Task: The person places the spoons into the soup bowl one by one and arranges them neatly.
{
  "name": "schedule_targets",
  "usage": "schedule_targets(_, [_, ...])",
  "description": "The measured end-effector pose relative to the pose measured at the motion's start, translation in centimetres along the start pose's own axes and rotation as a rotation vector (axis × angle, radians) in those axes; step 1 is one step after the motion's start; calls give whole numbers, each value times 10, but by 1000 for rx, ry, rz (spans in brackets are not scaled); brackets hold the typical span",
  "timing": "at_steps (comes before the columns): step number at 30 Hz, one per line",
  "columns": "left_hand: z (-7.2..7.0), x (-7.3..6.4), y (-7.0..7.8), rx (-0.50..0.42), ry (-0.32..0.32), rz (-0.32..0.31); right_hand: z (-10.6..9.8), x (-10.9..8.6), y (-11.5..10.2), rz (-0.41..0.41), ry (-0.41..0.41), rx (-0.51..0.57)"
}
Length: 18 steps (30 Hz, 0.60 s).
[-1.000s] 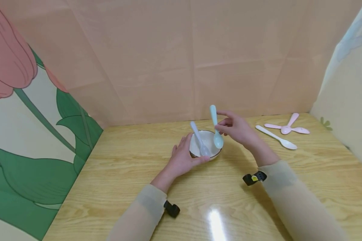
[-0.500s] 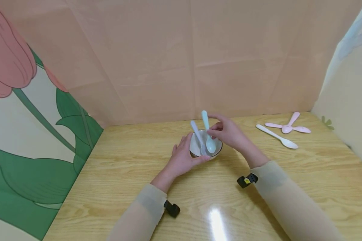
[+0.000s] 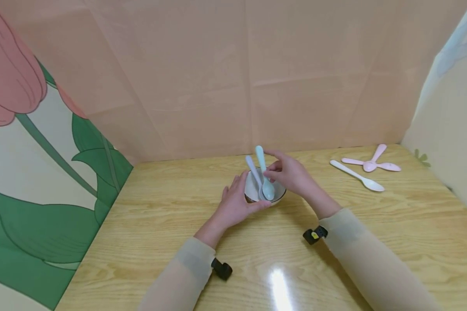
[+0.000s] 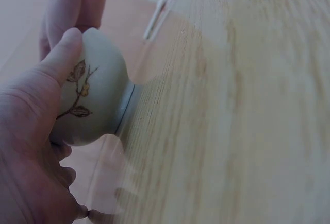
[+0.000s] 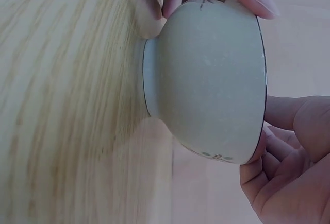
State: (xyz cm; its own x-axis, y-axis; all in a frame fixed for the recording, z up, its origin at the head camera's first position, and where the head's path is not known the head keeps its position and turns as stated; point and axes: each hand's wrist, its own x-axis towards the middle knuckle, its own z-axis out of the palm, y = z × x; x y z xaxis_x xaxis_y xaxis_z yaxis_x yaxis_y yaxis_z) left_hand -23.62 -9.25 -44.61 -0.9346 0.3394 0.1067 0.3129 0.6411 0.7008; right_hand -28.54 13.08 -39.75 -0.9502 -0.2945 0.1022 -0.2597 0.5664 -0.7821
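Note:
A small white bowl (image 5: 211, 80) with a dark rim and a brown twig print stands on the wooden table (image 3: 159, 224). My left hand (image 3: 235, 203) grips it from the left, thumb at the near rim and fingers round the far side. Inside leans a pale lilac spoon (image 3: 252, 164), handle up over the far rim. My right hand (image 3: 292, 175) pinches a light blue spoon (image 3: 269, 190) by its handle, scoop end down in the bowl, right beside the lilac one. Both wrist views show the bowl from the side; its walls hide the spoons there.
On the right of the table lie a white spoon (image 3: 356, 176) and two pink spoons, one pink spoon (image 3: 379, 152) crossing over the other pink spoon (image 3: 389, 167). A peach cloth backdrop (image 3: 202, 86) rises behind the table's far edge, with printed panels at both sides.
My right hand has moved left and slightly down, bringing the light blue spoon from the bowl's right side into the bowl next to the lilac spoon. The left hand and bowl have stayed put.

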Motion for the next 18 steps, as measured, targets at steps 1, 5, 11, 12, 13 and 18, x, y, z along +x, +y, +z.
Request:
schedule_targets(1, [0, 0, 0, 1, 0, 1, 1, 0, 0, 0, 1, -7])
schedule_targets(5, [1, 0, 0, 5, -2, 1, 4, 1, -1, 0, 1, -42])
schedule_targets(11, [1, 1, -1, 18, 0, -1, 5, 2, -3, 9, -2, -77])
schedule_targets(12, [1, 1, -1, 20, 1, -1, 5, 2, -3, 12, -3, -88])
schedule_targets(13, [1, 1, -1, 22, 3, 0, 6, 3, -3, 13, -4, -100])
schedule_targets(18, [2, 2, -1, 24, 12, -1, 9, 3, -5, 8, -2, -158])
